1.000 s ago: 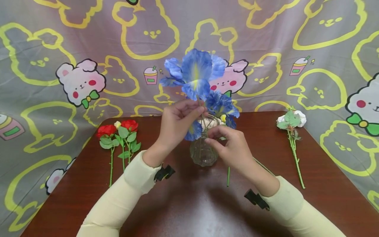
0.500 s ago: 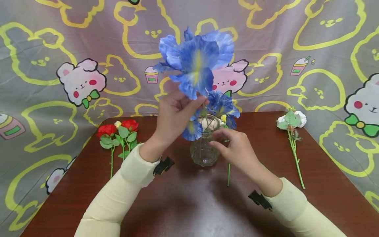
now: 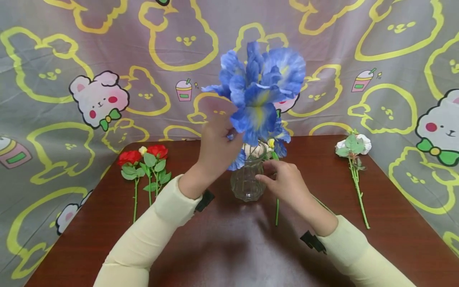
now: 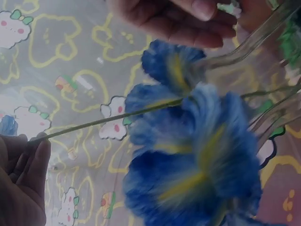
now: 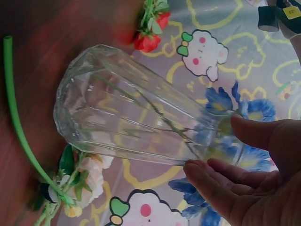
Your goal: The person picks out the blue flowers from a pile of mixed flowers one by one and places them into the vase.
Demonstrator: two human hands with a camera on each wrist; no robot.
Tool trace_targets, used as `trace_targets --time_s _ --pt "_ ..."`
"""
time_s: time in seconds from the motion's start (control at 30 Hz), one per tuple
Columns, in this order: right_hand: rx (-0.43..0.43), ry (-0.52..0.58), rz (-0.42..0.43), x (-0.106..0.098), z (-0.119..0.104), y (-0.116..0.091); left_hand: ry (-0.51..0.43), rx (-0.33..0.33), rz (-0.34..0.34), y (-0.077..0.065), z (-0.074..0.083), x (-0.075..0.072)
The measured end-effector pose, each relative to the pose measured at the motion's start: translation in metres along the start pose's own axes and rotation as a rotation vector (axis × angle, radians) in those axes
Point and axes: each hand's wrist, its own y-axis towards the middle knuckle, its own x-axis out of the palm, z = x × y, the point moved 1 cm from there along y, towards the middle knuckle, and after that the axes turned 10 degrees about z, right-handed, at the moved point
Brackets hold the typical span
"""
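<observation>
A large blue iris (image 3: 258, 91) stands above the glass vase (image 3: 247, 187). My left hand (image 3: 219, 147) pinches its thin stem (image 4: 108, 120) just under the bloom, and in the left wrist view that stem runs across toward the vase. My right hand (image 3: 287, 177) is beside the vase's neck, thumb spread from the loosely bent fingers (image 5: 216, 188), which overlap the glass in the right wrist view. More blue irises (image 4: 188, 169) hang out over the vase's mouth. Inside the glass, thin stems (image 5: 164, 115) cross. The held iris hides part of the left hand's fingers.
Red roses (image 3: 130, 157) with green leaves lie on the left of the brown table (image 3: 222, 255). On the right lies a white flower (image 3: 353, 145). A green stem (image 5: 19, 127) and pale blooms (image 5: 91, 176) lie close to the vase. A patterned curtain (image 3: 201, 24) hangs behind.
The iris rose, then swung right and turned in my left hand. My right hand let go of the stem and moved down and right to the vase's neck.
</observation>
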Motion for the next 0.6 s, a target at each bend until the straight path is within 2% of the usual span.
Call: trace_targets --time_s 0.2,0.3,0.43,0.6 --pt "-0.050 0.005 0.010 0.008 0.008 0.003 0.094 0.087 -0.101 -0.015 -0.001 0.012" --pt "-0.036 0.017 -0.003 0.012 0.011 0.005 0.132 0.084 -0.155 -0.023 -0.003 0.017" --pt "0.012 0.041 -0.026 0.016 0.014 0.009 0.162 0.045 -0.213 -0.033 -0.006 0.024" --pt "0.035 0.001 -0.026 0.021 0.016 0.013 0.237 0.043 -0.300 -0.044 -0.012 0.030"
